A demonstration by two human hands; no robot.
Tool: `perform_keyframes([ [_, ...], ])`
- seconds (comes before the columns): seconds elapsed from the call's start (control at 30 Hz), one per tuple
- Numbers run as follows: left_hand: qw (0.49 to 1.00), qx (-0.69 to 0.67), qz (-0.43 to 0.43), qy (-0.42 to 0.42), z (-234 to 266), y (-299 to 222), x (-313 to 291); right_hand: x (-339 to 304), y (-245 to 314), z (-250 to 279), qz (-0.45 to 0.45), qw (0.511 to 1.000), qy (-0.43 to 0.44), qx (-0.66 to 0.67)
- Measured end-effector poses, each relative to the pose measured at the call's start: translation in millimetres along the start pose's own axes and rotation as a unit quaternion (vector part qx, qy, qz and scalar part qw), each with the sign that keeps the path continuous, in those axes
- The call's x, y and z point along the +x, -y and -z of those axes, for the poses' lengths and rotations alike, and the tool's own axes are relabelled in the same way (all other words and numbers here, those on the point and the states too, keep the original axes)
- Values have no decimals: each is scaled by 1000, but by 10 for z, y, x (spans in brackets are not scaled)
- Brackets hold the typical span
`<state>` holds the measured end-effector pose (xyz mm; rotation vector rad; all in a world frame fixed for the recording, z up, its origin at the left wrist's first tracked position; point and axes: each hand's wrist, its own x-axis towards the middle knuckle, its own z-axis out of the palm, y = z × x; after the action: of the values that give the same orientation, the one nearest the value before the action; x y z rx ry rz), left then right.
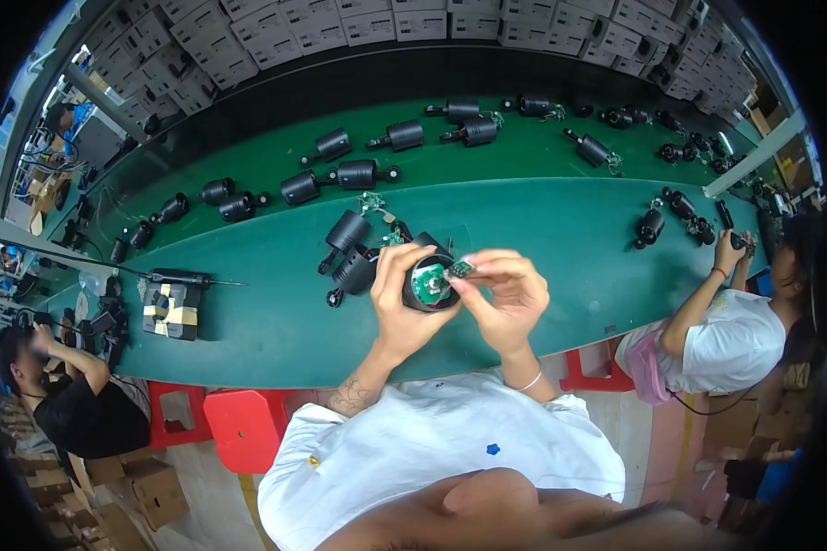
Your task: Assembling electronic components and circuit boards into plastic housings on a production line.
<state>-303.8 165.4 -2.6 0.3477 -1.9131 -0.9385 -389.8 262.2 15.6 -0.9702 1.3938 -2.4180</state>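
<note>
The left hand (401, 298) had its fingers curled around a round black cup (449, 298), held up over the worktop (542, 220) with its open end showing. A round green board (427, 283) sat inside. The right hand (505, 296) had its fingers pinching a small green board (460, 270) near the cup's rim. The cup looked hard, smooth and maybe a bit heavy, so its outside wall seemed best to hold. The small board looked light, stiff and easy to break, so its edges seemed best. The worktop was flat and green, with more black cups (347, 230) just past the hands. Farther back, another green surface (528, 151) held more, and white boxes (365, 34) were piled behind.
</note>
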Motion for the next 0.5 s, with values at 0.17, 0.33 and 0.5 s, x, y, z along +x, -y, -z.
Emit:
perform_keyframes([
  [0.17,997,-78,4,5,-56,78,33,76,-42,140,98,981,113,-123],
  [0.33,990,-141,4,22,-87,123,29,240,-15,114,162,964,183,-108],
  [0.5,962,-261,75,8,-130,181,-43,337,-20,42,85,962,255,-51],
])
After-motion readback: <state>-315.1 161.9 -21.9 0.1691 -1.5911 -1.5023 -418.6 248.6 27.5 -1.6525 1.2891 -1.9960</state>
